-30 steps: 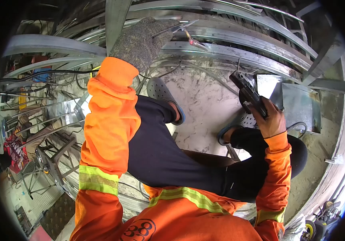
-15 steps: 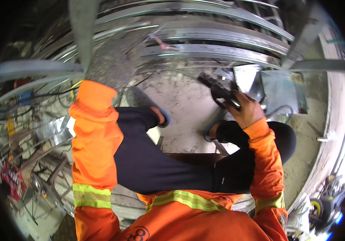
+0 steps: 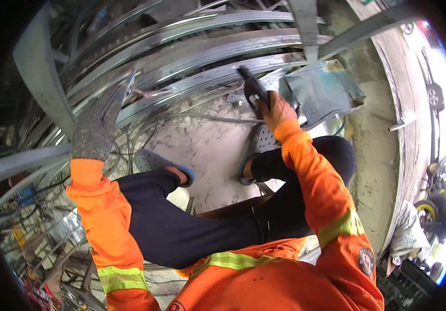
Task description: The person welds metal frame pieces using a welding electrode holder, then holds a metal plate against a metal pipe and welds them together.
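My left hand (image 3: pixel 96 127), in a grey knit glove, reaches forward beside a steel upright, its fingers stretched out. A thin pale and bluish strip (image 3: pixel 129 83) shows at the fingertips; whether the hand touches it is unclear. Close by, a red-handled clamp-like tool (image 3: pixel 148 94) lies on the metal bars. My bare right hand (image 3: pixel 279 111) is closed around a black tool (image 3: pixel 254 88) that looks like a welding electrode holder, its nose pointing forward and left. A grey cable (image 3: pixel 207 118) runs across the floor near that hand.
Long steel channels (image 3: pixel 233 44) lie across the front. Grey uprights (image 3: pixel 39 67) rise on both sides. Beyond my right hand sits a greenish metal sheet (image 3: pixel 324 88). Scrap and cables (image 3: pixel 36 207) clutter the left; a motorcycle (image 3: pixel 435 202) stands far right.
My view has turned and shifted right. The gloved left hand, blurred before, now shows clearly beside the left upright. My right hand has swung the black tool forward, still gripping it.
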A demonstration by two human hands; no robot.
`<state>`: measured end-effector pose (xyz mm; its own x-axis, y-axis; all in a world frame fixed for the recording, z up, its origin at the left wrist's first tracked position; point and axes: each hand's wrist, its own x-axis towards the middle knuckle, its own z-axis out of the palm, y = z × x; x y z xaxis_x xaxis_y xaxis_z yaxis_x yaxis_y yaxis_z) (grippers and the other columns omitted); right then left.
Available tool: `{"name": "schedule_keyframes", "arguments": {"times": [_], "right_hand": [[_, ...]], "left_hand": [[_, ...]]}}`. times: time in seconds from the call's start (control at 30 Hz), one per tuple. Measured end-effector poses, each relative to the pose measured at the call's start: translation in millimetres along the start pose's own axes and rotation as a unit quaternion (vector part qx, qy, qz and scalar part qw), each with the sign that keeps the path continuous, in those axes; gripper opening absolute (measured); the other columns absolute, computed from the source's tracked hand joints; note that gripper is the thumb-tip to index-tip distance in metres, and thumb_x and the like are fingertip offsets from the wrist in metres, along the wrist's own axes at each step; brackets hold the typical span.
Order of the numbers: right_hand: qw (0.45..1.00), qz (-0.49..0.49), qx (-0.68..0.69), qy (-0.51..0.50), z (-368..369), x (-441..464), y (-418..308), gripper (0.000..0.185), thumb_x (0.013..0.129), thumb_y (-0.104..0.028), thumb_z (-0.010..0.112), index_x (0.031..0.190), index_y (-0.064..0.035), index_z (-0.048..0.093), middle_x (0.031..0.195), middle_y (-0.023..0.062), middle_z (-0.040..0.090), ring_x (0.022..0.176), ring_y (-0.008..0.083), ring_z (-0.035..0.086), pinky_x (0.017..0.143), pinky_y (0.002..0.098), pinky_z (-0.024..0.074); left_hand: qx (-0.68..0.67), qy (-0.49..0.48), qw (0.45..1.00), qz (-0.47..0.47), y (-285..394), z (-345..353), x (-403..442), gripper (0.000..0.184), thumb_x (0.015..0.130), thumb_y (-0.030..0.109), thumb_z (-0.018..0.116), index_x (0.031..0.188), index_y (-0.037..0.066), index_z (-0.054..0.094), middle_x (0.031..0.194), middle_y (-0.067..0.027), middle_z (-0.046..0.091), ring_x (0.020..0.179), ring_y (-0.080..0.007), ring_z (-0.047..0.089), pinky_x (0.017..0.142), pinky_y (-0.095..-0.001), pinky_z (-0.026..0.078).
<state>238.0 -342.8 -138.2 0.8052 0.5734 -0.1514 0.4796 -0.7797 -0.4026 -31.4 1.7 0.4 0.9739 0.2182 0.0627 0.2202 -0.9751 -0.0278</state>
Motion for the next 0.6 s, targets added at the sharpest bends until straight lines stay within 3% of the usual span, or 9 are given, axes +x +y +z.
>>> {"name": "schedule_keyframes", "arguments": {"times": [0.03, 0.1, 0.13, 0.23, 0.27, 0.4, 0.47, 0.6], "right_hand": [[0.999, 0.045, -0.001, 0.028, 10, 15, 18, 0.049, 0.095, -0.050, 0.056, 0.112, -0.0045, 0.053, 0.107, 0.0261, 0.067, 0.100, 0.0460, 0.065, 0.085, 0.0533, 0.0517], [0.987, 0.133, 0.010, 0.086, 31, 45, 59, 0.049, 0.095, -0.049, 0.057, 0.108, -0.0019, 0.052, 0.101, 0.0304, 0.067, 0.096, 0.0499, 0.063, 0.084, 0.0544, 0.0504], [0.981, 0.166, 0.028, 0.098, 36, 54, 77, 0.049, 0.096, -0.050, 0.056, 0.108, -0.0027, 0.052, 0.103, 0.0306, 0.067, 0.097, 0.0509, 0.063, 0.085, 0.0550, 0.0504], [0.980, 0.170, 0.016, 0.101, 32, 60, 102, 0.051, 0.096, -0.052, 0.054, 0.113, -0.0045, 0.051, 0.104, 0.0295, 0.067, 0.099, 0.0511, 0.063, 0.085, 0.0560, 0.0506], [0.981, 0.159, 0.022, 0.111, 31, 61, 103, 0.051, 0.096, -0.052, 0.054, 0.115, -0.0043, 0.049, 0.102, 0.0307, 0.067, 0.098, 0.0517, 0.063, 0.083, 0.0564, 0.0502], [0.980, 0.124, 0.067, 0.138, 39, 81, 120, 0.051, 0.096, -0.053, 0.055, 0.112, -0.0040, 0.051, 0.098, 0.0341, 0.065, 0.096, 0.0529, 0.062, 0.082, 0.0564, 0.0490], [0.979, 0.143, 0.065, 0.130, 46, 92, 126, 0.050, 0.095, -0.052, 0.057, 0.109, -0.0047, 0.051, 0.097, 0.0331, 0.066, 0.095, 0.0524, 0.062, 0.082, 0.0566, 0.0494], [0.979, 0.153, 0.067, 0.114, 52, 96, 136, 0.051, 0.094, -0.054, 0.057, 0.104, -0.0038, 0.052, 0.096, 0.0338, 0.066, 0.095, 0.0533, 0.062, 0.081, 0.0549, 0.0503]], "left_hand": [[0.000, 0.007, 1.000, 0.009, 1, 3, 3, 0.042, 0.101, 0.019, 0.049, 0.142, 0.015, 0.054, 0.140, -0.0121, 0.057, 0.124, -0.0355, 0.056, 0.108, -0.0438, 0.043], [-0.103, 0.001, 0.990, -0.095, -5, 11, 3, 0.039, 0.103, 0.030, 0.049, 0.137, 0.015, 0.058, 0.137, -0.0131, 0.059, 0.124, -0.0379, 0.055, 0.108, -0.0439, 0.042], [-0.190, -0.014, 0.961, -0.202, 16, -8, 11, 0.039, 0.102, 0.035, 0.051, 0.133, 0.013, 0.062, 0.134, -0.0144, 0.061, 0.125, -0.0392, 0.054, 0.107, -0.0442, 0.042], [-0.150, 0.028, 0.980, -0.131, 10, -4, 11, 0.039, 0.102, 0.034, 0.053, 0.133, 0.013, 0.062, 0.132, -0.0148, 0.062, 0.124, -0.0394, 0.054, 0.107, -0.0445, 0.042], [-0.204, 0.012, 0.957, -0.207, 22, -15, 11, 0.040, 0.101, 0.035, 0.054, 0.133, 0.012, 0.062, 0.132, -0.0162, 0.062, 0.123, -0.0394, 0.055, 0.106, -0.0448, 0.042], [-0.165, 0.016, 0.961, -0.222, 16, -8, 8, 0.041, 0.101, 0.035, 0.055, 0.133, 0.011, 0.062, 0.130, -0.0180, 0.062, 0.122, -0.0400, 0.055, 0.105, -0.0454, 0.043], [-0.164, 0.024, 0.971, -0.171, 10, -6, 7, 0.041, 0.100, 0.036, 0.055, 0.133, 0.011, 0.061, 0.130, -0.0192, 0.062, 0.121, -0.0408, 0.055, 0.104, -0.0460, 0.043], [-0.176, 0.015, 0.961, -0.214, 24, -20, 14, 0.041, 0.100, 0.035, 0.054, 0.132, 0.010, 0.061, 0.132, -0.0184, 0.061, 0.120, -0.0409, 0.055, 0.103, -0.0466, 0.043]]}}
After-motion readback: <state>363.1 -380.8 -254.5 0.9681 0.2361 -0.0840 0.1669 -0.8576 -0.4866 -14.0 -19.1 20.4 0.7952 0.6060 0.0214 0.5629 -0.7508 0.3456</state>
